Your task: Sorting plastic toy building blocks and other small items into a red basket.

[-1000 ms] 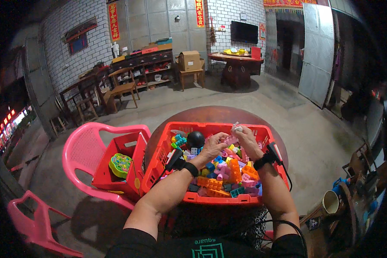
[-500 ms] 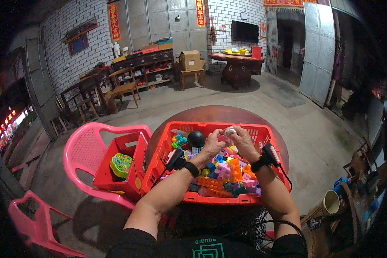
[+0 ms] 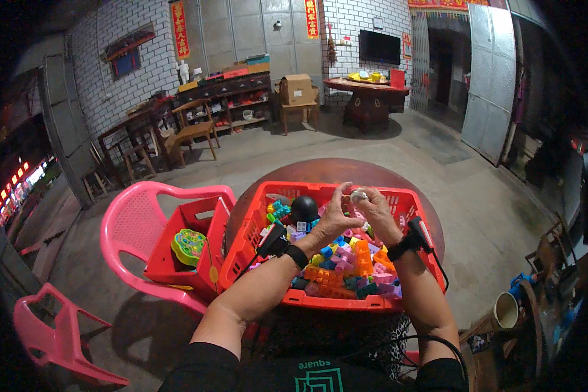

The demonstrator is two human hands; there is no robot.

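Over the far side of a red plastic basket point(image 3: 372, 302), both my hands are raised close together. Between the fingertips of my right hand point(image 3: 380, 215) is a small whitish thing point(image 3: 359, 195), too small to name. My left hand point(image 3: 333, 222) is just beside it, thumb and fingers spread apart, with nothing visible in them. Beneath lie many colourful toy building blocks point(image 3: 330, 277), orange, pink, purple, blue and green. A black ball point(image 3: 304, 209) rests among them at the basket's far left.
The basket stands on a round brown table point(image 3: 346, 168). At left, a pink plastic chair point(image 3: 134, 222) bears a red box point(image 3: 170, 264) with a green toy point(image 3: 189, 246) inside. Another pink chair point(image 3: 65, 333) is at lower left; a pale bucket point(image 3: 505, 310) is at lower right.
My left hand has opened and drawn slightly away from my right hand, its thumb and fingers now spread. My right hand keeps the whitish thing. The whole view has shifted slightly.
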